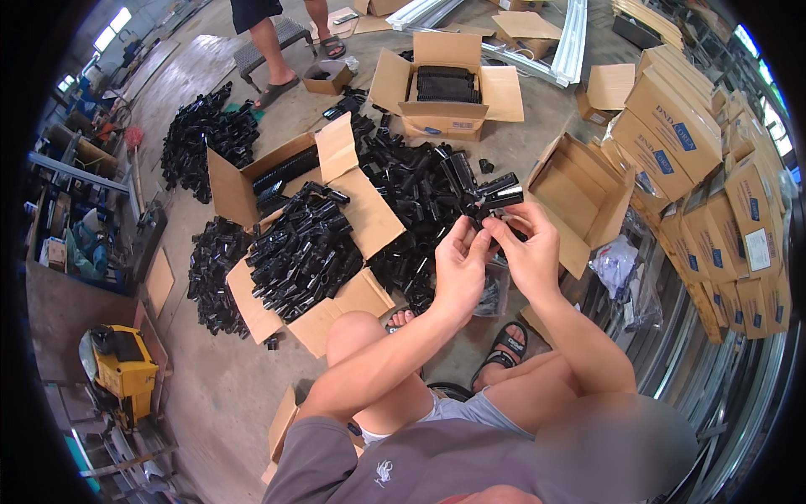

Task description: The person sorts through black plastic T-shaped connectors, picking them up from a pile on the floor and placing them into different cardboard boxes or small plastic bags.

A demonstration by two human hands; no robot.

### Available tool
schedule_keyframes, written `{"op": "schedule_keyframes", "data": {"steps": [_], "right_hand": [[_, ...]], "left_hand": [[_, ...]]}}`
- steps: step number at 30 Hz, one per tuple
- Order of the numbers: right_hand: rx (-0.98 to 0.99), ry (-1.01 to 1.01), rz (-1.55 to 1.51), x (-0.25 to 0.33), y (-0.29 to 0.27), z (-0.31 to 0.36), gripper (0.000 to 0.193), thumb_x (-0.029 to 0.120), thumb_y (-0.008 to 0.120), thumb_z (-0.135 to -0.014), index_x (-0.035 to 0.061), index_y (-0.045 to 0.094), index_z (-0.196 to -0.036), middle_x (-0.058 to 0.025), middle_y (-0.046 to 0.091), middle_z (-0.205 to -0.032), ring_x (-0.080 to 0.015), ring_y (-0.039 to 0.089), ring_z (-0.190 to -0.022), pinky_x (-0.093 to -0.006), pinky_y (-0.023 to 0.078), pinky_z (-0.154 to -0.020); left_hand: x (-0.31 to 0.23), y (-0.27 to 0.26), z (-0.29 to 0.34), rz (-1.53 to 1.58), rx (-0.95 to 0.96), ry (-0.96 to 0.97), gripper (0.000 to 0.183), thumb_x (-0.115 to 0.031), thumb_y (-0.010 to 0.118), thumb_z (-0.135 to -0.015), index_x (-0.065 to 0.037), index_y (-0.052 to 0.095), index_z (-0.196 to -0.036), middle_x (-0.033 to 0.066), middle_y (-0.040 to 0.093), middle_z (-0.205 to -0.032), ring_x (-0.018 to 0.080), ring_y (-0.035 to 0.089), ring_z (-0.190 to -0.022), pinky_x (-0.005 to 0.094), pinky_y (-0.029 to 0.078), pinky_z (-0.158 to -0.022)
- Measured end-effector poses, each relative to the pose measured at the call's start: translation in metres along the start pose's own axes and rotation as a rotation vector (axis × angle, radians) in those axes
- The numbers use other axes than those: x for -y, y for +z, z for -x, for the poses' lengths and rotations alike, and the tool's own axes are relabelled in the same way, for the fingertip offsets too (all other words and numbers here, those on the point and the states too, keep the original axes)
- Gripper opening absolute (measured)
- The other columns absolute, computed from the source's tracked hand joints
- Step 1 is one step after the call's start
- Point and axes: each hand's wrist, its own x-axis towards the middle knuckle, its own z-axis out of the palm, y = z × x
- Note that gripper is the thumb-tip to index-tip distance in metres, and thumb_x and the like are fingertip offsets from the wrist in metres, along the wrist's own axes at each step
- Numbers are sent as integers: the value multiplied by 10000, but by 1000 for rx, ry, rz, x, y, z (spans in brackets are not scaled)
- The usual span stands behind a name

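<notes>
In front of me, both hands are raised close together around glossy black parts [501,192] that fan out upward in a V shape; their exact kind I cannot make out. My left hand [459,267] is closed, with thumb and fingers pinching the lower end. Against the same end press the thumb and fingertips of my right hand [531,244], also closed. Just behind them spreads a heap of similar black parts [411,189] on the floor. To the left, more such parts [304,248] are piled over an open carton [369,210], where neat rows also show.
A carton [443,126] with stacked black parts stands ahead, and an open box [579,197] at right. Further black heaps [210,139] lie left. Stacked cartons [672,134] and metal profiles [705,386] line the right. Another person's legs [273,50] are at the far side.
</notes>
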Motion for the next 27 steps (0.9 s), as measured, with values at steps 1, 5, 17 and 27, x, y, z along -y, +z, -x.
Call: {"op": "schedule_keyframes", "data": {"steps": [1,5,17,27], "right_hand": [[-5,32,-125,-2,2,1,146,65,748,-867,-42,690,-947,-76,673,-995,-132,665,-915,-269,533,-806],[1,204,-374,6,3,1,174,95,767,-863,-35,684,-945,-62,686,-952,-117,662,-888,-261,526,-790],[-41,206,-137,-17,-8,-1,318,280,607,-1007,-31,670,-990,-47,704,-909,-85,622,-859,-231,479,-776],[-5,210,-34,-48,-19,-7,295,250,544,-1027,-14,673,-997,-77,698,-846,-95,621,-702,-265,497,-672]], "left_hand": [[0,0,0,1,-6,1,189,-60,516,-1021,6,548,-1195,52,640,-1149,111,641,-1027,277,553,-887],[1,-1,0,-28,-10,12,182,-50,513,-1020,13,542,-1188,54,638,-1135,123,646,-1026,283,554,-885],[-13,-18,-36,136,-256,-124,359,-209,633,-978,3,492,-1232,71,594,-1078,197,610,-1050,396,527,-994],[13,-10,20,-684,352,-177,340,-249,493,-1027,6,713,-973,108,714,-862,175,660,-835,319,516,-801]]}}
